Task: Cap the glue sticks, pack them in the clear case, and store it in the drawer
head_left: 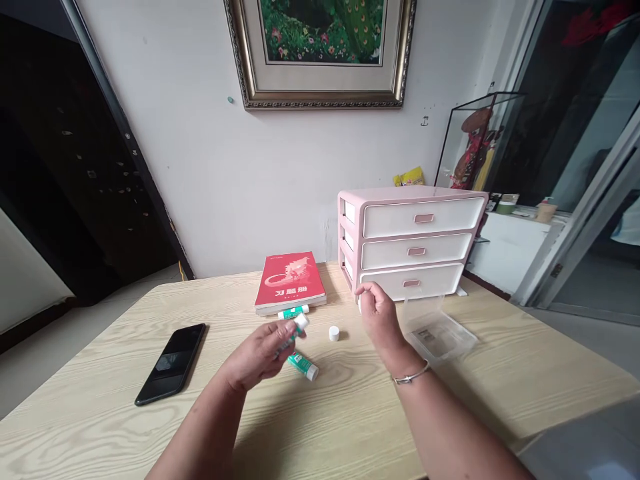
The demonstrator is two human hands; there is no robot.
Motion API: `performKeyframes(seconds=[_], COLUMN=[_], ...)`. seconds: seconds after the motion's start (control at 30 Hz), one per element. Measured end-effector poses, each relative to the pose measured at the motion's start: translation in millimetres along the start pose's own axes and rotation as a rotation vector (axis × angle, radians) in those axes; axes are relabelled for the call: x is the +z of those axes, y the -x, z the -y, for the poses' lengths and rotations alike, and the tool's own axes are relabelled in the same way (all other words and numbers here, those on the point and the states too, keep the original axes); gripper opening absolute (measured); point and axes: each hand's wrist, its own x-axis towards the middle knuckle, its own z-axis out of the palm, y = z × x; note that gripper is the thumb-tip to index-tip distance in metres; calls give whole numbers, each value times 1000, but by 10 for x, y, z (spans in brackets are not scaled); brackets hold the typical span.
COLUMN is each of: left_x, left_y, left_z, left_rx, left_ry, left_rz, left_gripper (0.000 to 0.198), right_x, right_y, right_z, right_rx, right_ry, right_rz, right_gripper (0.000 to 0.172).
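Observation:
My left hand [270, 348] is closed around a green-and-white glue stick [301, 321], its white end pointing up and away. Just beyond the fingers, a second glue stick [294, 311] lies along the front edge of the red book [290, 279]. A third glue stick [304, 367] rests on the table to the right of that hand. Between my hands stands a small white cap [334, 333]. My right hand [379, 313] is raised before the drawer unit with its fingers curled in. A sliver of white shows at its fingertips, too hidden to name.
A pink-and-white drawer unit [417, 250] stands at the back right. In front of it sits a clear plastic box [445, 337], partly behind my right wrist. A black phone [173, 363] lies on the left of the wooden table [90, 413].

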Motion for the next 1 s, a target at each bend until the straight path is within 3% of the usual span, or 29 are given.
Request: performKeyframes(seconds=[0.1,0.17,0.27,0.5,0.63,0.7,0.8,0.87,0.93,1.0], left_x=[-102,-121,-125,-154,-156,-148,-116,-82,-43,-10], left_y=[-157,-302,-481,-616,-522,-399,-178,-70,-22,-29], left_z=[105,218,387,571,519,437,293,224,192,191], left_rx=[156,183,153,155,185,238,306,259,188,147], left_ry=[-339,-620,-860,-933,-932,-901,-855,-907,-1003,-1072], left_rz=[-275,-349,-362,-316,-344,-335,-172,-20,57,51], left_gripper=[47,42,37,34,36,38,43,50,45,30], right_x=[-18,36,112,152,146,124,98,108,144,193], right_y=[-79,-51,34,165,166,143,129,160,219,283], right_z=[-156,-253,-368,-424,-343,-265,-108,-3,81,129], right_rx=[-7,-26,-65,-114,-110,-94,-116,-129,-119,-101], right_ry=[382,576,686,645,630,627,563,454,344,264], right_rz=[115,285,449,580,584,527,333,244,247,292], right_gripper=[25,25,24,23,32,35,28,22,21,20])
